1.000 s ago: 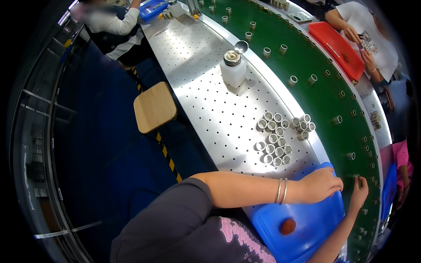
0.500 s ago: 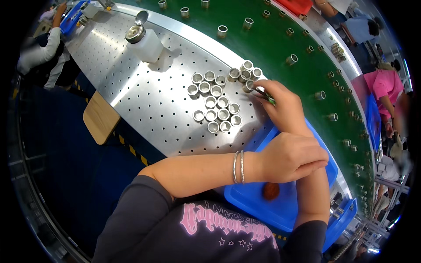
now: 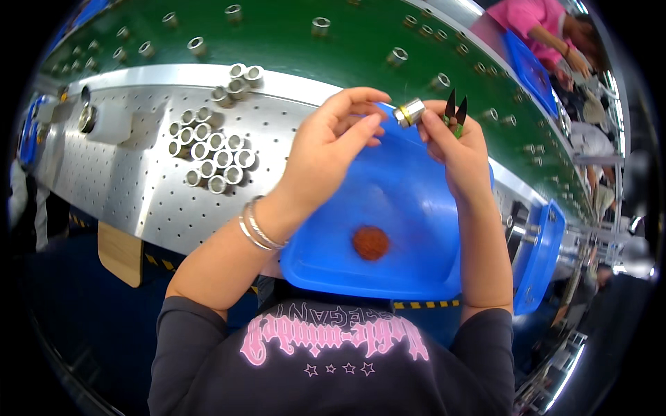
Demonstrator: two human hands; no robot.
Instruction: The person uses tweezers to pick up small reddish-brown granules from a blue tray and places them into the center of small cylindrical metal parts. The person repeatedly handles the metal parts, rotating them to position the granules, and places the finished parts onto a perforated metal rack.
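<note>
While both hands (image 3: 333,149) pinch a small metal ring (image 3: 409,112) at upper centre over the blue tray (image 3: 388,243), right hand (image 3: 458,149) also clamps snips (image 3: 455,111); best keep ring steady, blades clear of fingers.

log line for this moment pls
left hand: at ring | right hand: holds ring + snips | below: blue tray, brown ball

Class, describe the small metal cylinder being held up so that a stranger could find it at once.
Start at the blue tray with a brown lump inside. Above its far rim, both hands meet; the metal cylinder sits between their fingertips. Unlike the cylinders clustered on the perforated table, it is lifted and shows a yellow band.
</note>
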